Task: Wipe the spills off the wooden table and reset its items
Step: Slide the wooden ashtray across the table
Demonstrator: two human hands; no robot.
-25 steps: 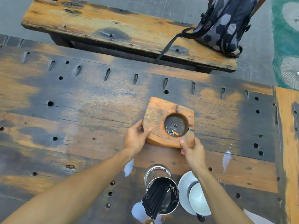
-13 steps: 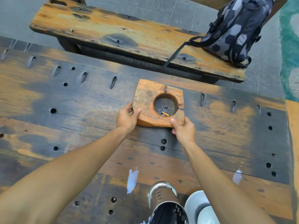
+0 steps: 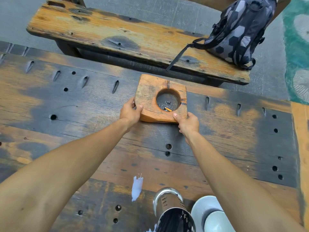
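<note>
We grip the wooden ashtray (image 3: 160, 99) at the table's (image 3: 83, 111) far edge, left hand (image 3: 130, 113) and right hand (image 3: 187, 123) curled round its near corners. Behind our arms lie a white spill (image 3: 137, 187), a steel canister (image 3: 172, 210) and a white saucer (image 3: 200, 206); a backpack (image 3: 240, 30) sits on the bench (image 3: 117, 36) beyond.

Both bare arms are stretched way out in front, coming in from the bottom corners and angling toward each other. The left hand (image 3: 130, 113) clamps the left edge of the wooden ashtray (image 3: 147, 97), thumb on top and fingers wrapped around the side. The right hand (image 3: 188, 123) has the near right corner, thumb pressed flat on the top face and the rest of the fingers curled under and around the edge, wrist pretty much straight.
</note>
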